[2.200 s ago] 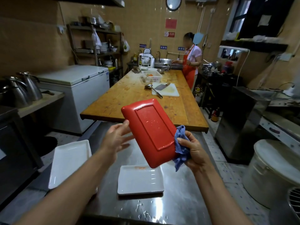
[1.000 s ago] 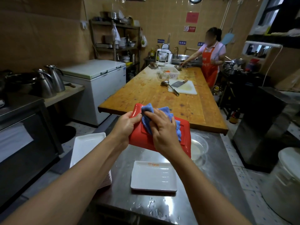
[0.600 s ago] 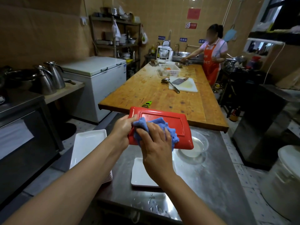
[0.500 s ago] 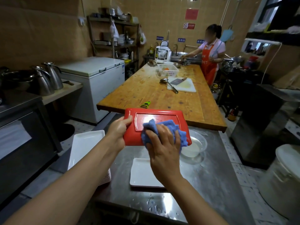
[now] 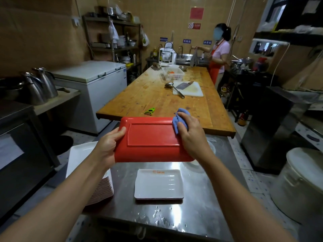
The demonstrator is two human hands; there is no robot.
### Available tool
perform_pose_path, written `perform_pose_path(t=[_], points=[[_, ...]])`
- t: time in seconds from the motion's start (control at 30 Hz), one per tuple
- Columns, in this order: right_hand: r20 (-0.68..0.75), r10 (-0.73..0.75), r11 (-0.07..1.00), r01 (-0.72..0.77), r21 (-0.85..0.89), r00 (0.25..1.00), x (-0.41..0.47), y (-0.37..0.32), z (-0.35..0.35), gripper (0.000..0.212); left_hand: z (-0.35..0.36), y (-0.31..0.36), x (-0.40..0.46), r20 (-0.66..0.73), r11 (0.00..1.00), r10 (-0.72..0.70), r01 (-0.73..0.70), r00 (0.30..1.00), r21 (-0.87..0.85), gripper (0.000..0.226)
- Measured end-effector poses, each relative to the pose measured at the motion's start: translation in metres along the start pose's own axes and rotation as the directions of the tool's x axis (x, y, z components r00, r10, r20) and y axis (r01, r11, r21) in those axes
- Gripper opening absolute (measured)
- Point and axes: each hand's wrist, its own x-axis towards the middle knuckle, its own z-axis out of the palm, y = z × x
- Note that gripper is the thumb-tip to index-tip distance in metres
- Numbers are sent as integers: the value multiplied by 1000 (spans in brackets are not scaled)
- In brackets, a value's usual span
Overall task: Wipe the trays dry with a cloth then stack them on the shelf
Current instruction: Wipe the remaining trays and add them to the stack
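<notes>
I'm holding the red tray [image 5: 153,139] mid-frame, underside toward me, above the steel counter [image 5: 201,203]. My left hand [image 5: 109,145] is gripping its left edge to steady it while my right hand [image 5: 189,132] is pressing the bunched blue cloth [image 5: 177,119] into the upper-right corner.

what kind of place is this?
Most likely a commercial or canteen kitchen: a long wooden prep table with a cleaver on a white cutting board, a stainless steel counter, and a tall stack of white rectangular trays.

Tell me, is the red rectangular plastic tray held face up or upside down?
Upside down: the red rectangular plastic tray shows its raised base panel.
</notes>
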Motion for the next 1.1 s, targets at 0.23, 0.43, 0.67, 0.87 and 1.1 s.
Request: perform_pose_path(t=[0.23,0.43,0.67,0.87,1.1], points=[[122,210,887,-241,394,970,-1,-5,10,42,-14,-1,-7,-108,998,-22,16,994,-56,22],[150,282,874,-318,368,948,-33,3,44,43,-32,-6,-9,-309,997,-37,15,950,-74,20],[229,296,886,-356,297,927,-48,8,72,29,-58,-1,-18,-455,994,104,-107,885,17,19],[147,339,876,-368,311,929,-33,5,91,30,-77,29,-36,-370,808,506,-279,779,518,9],[241,329,844,-399,359,913,-31,2,112,29,-105,24,-57,261,-219,662,-151,702,964,21]])
